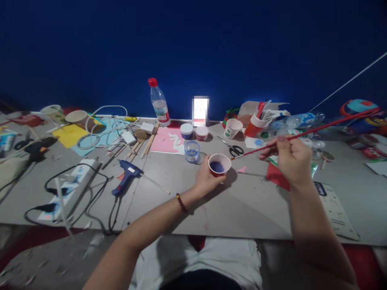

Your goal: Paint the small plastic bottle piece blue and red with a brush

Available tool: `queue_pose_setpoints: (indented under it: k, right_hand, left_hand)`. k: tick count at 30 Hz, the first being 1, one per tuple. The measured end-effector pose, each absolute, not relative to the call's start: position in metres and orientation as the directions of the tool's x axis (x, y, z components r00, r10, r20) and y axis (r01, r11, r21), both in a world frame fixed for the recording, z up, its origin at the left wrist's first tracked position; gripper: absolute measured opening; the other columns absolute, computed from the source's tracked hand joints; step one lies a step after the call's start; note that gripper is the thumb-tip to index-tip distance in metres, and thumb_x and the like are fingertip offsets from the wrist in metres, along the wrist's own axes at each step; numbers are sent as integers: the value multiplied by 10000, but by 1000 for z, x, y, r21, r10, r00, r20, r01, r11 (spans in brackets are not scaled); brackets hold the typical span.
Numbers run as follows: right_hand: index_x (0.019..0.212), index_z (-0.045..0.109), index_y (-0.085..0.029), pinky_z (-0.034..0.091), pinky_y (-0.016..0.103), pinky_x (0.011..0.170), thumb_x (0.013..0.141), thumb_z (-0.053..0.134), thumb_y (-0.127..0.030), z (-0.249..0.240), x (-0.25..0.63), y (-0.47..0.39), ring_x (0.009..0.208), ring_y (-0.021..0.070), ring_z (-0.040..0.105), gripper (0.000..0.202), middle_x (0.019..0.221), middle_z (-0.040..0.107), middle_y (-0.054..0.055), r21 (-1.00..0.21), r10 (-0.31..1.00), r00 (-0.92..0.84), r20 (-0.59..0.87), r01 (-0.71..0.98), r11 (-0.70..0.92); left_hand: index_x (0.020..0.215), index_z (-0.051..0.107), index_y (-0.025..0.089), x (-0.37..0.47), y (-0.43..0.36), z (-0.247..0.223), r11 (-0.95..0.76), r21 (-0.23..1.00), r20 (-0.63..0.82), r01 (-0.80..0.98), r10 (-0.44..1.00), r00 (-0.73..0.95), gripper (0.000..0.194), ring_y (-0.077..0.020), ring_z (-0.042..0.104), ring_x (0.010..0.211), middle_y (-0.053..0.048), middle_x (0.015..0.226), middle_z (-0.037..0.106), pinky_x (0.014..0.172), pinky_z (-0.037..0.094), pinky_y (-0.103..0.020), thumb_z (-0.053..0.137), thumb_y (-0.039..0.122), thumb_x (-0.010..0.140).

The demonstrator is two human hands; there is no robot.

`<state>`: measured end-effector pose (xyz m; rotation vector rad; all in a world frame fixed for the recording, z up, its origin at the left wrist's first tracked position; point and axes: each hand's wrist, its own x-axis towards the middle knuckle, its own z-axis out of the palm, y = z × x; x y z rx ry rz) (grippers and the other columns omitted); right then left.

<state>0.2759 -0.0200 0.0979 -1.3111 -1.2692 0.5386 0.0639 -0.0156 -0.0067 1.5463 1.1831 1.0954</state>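
Observation:
My left hand is wrapped round a paper cup just above the table, its mouth tipped toward me. Bluish-purple liquid shows inside the cup. A long red paintbrush is pinched in my right hand, off to the right. The brush tip points left and down, close to the cup's right rim. Behind the cup stands a clear plastic cup with liquid in it. Two lidded paint jars, one blue and one red, sit farther back. Black-handled scissors lie beside the brush tip.
At left lie a blue glue gun, a white power strip and tangled cables. A water bottle stands at the back by pink paper. Right of centre are a patterned paper cup and red cups holding tools.

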Motion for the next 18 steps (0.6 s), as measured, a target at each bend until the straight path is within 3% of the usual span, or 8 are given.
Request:
queue_pose_setpoints:
  k: [5, 18]
  right_hand:
    - [820, 624, -188, 590, 263, 525, 877, 626, -620, 92, 274, -15, 515, 141, 672, 435, 609, 663, -2, -919, 914, 249, 321, 314, 237]
    - [788, 619, -193, 580, 253, 534, 834, 575, -737, 104, 266, -14, 508, 138, 668, 548, 585, 656, 6, -858, 926, 174, 335, 462, 224]
  left_hand:
    - [1138, 505, 250, 65, -15, -8, -185, 964, 156, 192, 975, 159, 567, -242, 633, 1058, -36, 1142, 630, 870, 508, -372, 782, 170, 649]
    - [1150, 489, 249, 64, -15, -10, -191, 954, 157, 232, 975, 159, 590, -248, 639, 1043, -38, 1133, 630, 875, 504, -384, 800, 204, 650]
